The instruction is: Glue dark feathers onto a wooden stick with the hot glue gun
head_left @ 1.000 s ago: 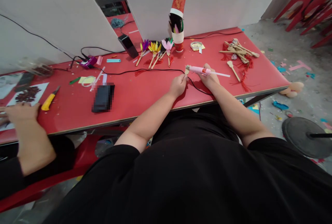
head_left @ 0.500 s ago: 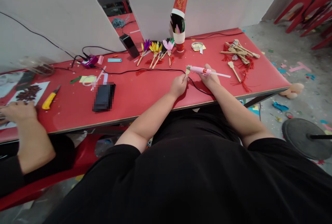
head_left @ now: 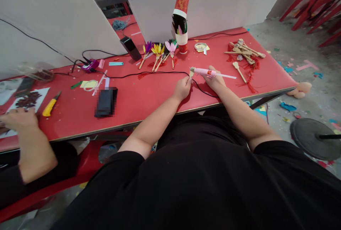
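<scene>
My right hand is closed around a pink hot glue gun, with a long whitish glue stick jutting from its back end. The gun's nozzle meets a small pale wooden piece pinched in the fingers of my left hand. Most of that piece is hidden by my fingers. A black cord runs beneath the gun between my hands. To the right lies a wooden stick with a shaped head and a red tassel, below a pile of similar sticks.
Feather-topped sticks lie at the back, beside red paper cups holding dark feathers. Tape rolls, a black pouch-like object and a yellow utility knife rest on the red table. At far left is a co-worker's hand.
The view has shifted slightly. My hands keep nearly the same pose, with the glue gun's nozzle still at the wooden piece. The co-worker's hand has moved a little.
</scene>
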A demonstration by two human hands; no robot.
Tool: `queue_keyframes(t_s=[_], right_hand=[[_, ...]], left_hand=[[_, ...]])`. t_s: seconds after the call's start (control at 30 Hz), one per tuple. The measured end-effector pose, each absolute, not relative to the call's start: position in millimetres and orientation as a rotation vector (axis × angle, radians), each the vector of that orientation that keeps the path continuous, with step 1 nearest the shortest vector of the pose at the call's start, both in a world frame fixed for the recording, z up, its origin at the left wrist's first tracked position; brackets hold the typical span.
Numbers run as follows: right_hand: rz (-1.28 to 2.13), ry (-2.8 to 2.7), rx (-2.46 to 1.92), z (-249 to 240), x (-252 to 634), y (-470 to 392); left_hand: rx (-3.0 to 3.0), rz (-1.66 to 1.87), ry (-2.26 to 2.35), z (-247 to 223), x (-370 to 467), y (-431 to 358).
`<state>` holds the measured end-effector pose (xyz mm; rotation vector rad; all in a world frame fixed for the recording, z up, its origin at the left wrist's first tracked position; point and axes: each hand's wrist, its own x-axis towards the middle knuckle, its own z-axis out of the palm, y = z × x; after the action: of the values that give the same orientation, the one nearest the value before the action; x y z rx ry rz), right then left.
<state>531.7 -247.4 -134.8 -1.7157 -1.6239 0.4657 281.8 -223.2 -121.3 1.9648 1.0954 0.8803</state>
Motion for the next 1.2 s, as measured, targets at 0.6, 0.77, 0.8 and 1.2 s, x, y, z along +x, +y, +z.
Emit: queue_keyframes(t_s=[0.6,0.77,0.8,1.2], right_hand=[[0.509,-1.544,-1.688,-112,522,-272],[0.485,-1.6,-1.631,-109,522,-278],[0.481,-1.608,-1.62,-109,523,-278],[0.387,-1.737,-1.532,-109,524,-274]], left_hand=[[1.985,0.857,1.019,-122,280,-224],[1.945,0.876,0.998,-123,280,-225],[1.932,0.879,0.995,-123,280,-225],[1.836,0.852,0.978,-124,280,-224]])
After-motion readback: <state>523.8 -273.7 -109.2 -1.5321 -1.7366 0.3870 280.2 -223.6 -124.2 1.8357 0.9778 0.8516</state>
